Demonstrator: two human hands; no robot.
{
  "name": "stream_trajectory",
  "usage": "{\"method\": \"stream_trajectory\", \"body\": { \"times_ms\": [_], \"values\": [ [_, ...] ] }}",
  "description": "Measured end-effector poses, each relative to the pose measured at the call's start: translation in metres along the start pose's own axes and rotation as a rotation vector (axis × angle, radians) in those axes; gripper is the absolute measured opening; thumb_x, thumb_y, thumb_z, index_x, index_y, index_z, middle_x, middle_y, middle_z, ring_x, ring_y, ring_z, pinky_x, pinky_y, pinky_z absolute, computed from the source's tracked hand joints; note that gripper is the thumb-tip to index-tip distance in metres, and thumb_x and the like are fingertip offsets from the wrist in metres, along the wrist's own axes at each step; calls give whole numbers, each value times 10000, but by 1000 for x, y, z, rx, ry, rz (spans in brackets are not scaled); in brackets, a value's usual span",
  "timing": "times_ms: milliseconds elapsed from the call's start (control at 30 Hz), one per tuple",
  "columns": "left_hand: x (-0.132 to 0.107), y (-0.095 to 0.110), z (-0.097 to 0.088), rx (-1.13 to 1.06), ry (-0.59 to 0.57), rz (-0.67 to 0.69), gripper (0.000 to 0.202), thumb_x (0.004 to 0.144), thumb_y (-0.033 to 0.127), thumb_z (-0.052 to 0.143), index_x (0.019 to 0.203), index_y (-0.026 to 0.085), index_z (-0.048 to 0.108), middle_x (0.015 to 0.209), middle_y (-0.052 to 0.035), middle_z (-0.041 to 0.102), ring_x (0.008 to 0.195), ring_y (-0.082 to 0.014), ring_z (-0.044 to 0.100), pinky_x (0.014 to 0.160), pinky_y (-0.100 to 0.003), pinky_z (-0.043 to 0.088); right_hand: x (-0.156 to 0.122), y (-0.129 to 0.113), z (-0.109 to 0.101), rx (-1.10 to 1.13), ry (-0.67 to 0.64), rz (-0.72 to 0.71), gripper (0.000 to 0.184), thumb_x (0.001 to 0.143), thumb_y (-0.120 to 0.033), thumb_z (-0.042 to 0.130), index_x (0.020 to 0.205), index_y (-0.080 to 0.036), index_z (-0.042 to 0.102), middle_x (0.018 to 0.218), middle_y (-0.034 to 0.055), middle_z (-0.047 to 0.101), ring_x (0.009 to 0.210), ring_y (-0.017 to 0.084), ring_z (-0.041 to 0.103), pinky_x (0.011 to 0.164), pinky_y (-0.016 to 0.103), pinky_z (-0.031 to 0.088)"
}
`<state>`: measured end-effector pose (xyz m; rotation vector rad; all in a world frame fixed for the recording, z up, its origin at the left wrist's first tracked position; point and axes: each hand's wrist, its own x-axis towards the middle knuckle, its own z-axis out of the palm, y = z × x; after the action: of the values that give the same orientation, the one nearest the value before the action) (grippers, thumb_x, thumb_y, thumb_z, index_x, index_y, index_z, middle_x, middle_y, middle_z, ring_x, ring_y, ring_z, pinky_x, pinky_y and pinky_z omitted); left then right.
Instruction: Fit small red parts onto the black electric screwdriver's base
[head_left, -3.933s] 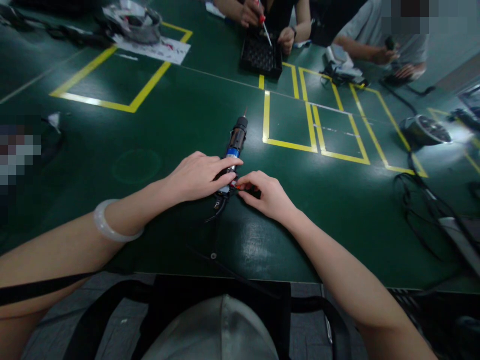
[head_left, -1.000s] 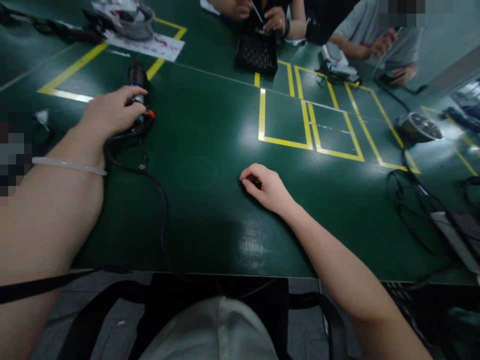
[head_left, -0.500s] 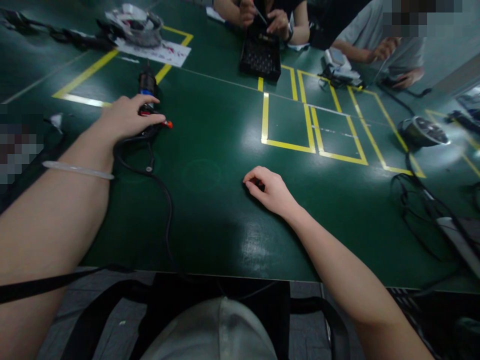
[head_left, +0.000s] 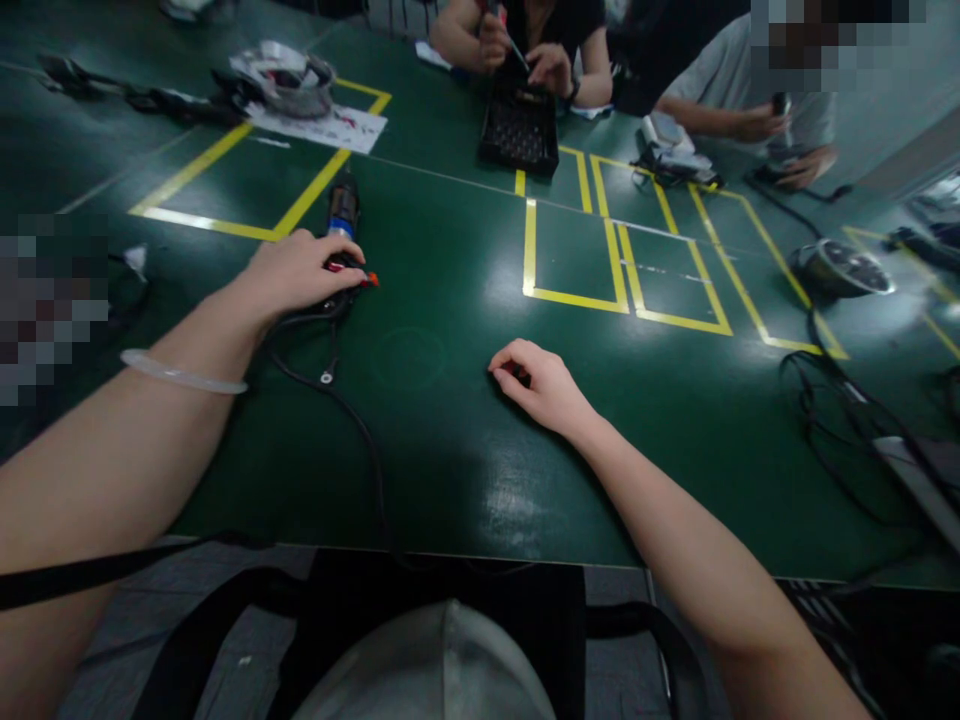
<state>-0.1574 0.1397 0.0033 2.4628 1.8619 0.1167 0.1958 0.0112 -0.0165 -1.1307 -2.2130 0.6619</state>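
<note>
My left hand (head_left: 304, 270) is wrapped round a corded electric screwdriver (head_left: 343, 205), black with a blue ring and a red-orange part by my thumb. The screwdriver lies along the green table with its tip pointing away from me. From its near end a black cord (head_left: 360, 425) runs down to the table's front edge, and a short lead with a ring terminal (head_left: 326, 378) lies beside it. Nearer the middle, my right hand (head_left: 536, 380) rests on the table with fingers loosely curled against the thumb. Only shadow shows inside that curl.
Yellow tape outlines (head_left: 577, 298) mark the table. A plastic-wrapped roll (head_left: 296, 80) sits on a paper sheet at the back left. Across the table, one person works over a black tray (head_left: 517, 135), another holds a dark tool. A round metal dish (head_left: 844, 268) and cables stand right.
My left hand has drawn the screwdriver to the right and a little toward me, its cord shifting along. My right hand stays put. The person at the back right has raised a dark tool.
</note>
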Motion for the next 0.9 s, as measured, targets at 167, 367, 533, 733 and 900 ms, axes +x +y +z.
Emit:
{"method": "stream_trajectory", "body": {
  "times_ms": [167, 367, 533, 733, 900],
  "values": [
    [-17, 54, -3, 26, -28, -7, 584, 951, 676, 383, 1338, 300, 606, 1056, -110, 559, 965, -257, 571, 846, -415, 459, 0, -1, 0, 12, 4, 1, 81, 916, -168, 537, 891, -205, 605, 871, 33, 628, 823, 169, 588, 739, 292, 456],
    [-34, 109, 5, 31, -1, 55, 524, 926, 655, 425, 1289, 335, 628, 1028, -116, 593, 1024, -317, 609, 872, -436, 468, -1, -1, 0, 14, 16, 3, 76, 900, -148, 558, 937, -202, 597, 913, 35, 614, 833, 168, 586, 746, 295, 466],
    [-54, 147, 6, 11, 0, 118, 492, 940, 618, 433, 1281, 331, 641, 1058, -130, 600, 998, -329, 623, 836, -436, 472, -1, -3, 3, -55, 14, 30, 166, 887, -169, 611, 1040, -217, 570, 1028, 47, 607, 890, 187, 574, 798, 326, 474],
    [-70, 172, 8, 33, 27, 213, 448, 951, 572, 459, 1257, 314, 662, 1000, -131, 595, 985, -328, 628, 804, -427, 473, 0, -4, 9, -152, -7, 7, 187, 869, -163, 632, 1024, -220, 543, 1064, 68, 618, 954, 229, 542, 847, 361, 457],
    [-72, 171, 10, 49, 28, 289, 483, 1005, 526, 358, 1337, 308, 634, 1009, -127, 611, 943, -303, 644, 820, -420, 473, -1, -3, 9, -151, -31, -1, 137, 876, -130, 594, 964, -217, 535, 937, 42, 608, 885, 215, 534, 791, 331, 431]
  ]
}}
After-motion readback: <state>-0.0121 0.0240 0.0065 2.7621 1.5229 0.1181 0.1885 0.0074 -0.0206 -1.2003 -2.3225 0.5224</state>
